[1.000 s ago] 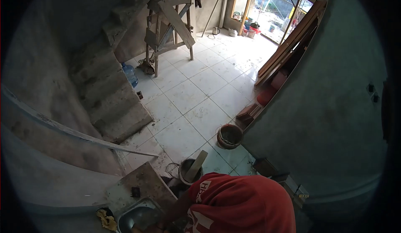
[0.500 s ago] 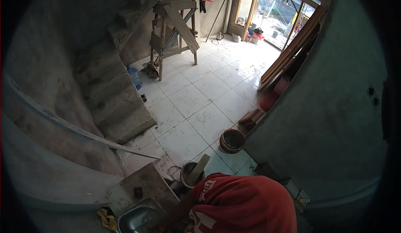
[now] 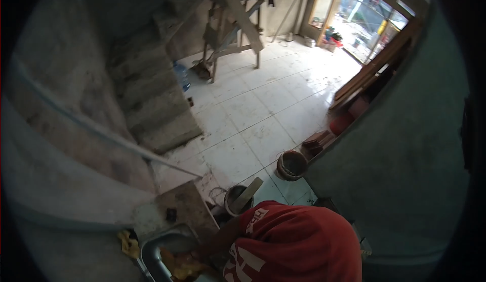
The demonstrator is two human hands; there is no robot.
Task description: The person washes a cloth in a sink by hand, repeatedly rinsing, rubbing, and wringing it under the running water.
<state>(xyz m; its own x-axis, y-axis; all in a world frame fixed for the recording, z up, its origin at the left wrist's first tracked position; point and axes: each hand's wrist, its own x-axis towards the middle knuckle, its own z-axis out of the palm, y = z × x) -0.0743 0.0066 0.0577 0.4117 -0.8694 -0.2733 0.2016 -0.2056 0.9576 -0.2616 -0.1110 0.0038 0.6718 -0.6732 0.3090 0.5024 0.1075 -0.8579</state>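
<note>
A red-sleeved arm, which looks like my own right arm, reaches from the bottom middle down to the metal sink [image 3: 151, 254] at the lower left. My right hand [image 3: 185, 266] is low inside the basin, dim and blurred. A yellowish-brown patch shows around the fingers, and I cannot make out whether it is a cloth or the hand itself. My left hand is out of view. A crumpled yellow cloth or glove [image 3: 129, 244] lies by the sink's left rim. On the counter [image 3: 187, 203] behind the basin sits a small dark block [image 3: 171, 214].
A bucket with a board [image 3: 246, 196] across it stands beside the counter. Another bucket [image 3: 292, 165] is near the right wall, where planks [image 3: 369, 74] lean. Concrete stairs [image 3: 162, 120] rise at left. A wooden trestle [image 3: 235, 26] stands on the tiled floor [image 3: 243, 130].
The view has shifted, so the room appears farther right. More of the sink and hand shows, and the yellowish-brown patch now appears in the basin. The cloth by the rim stays there.
</note>
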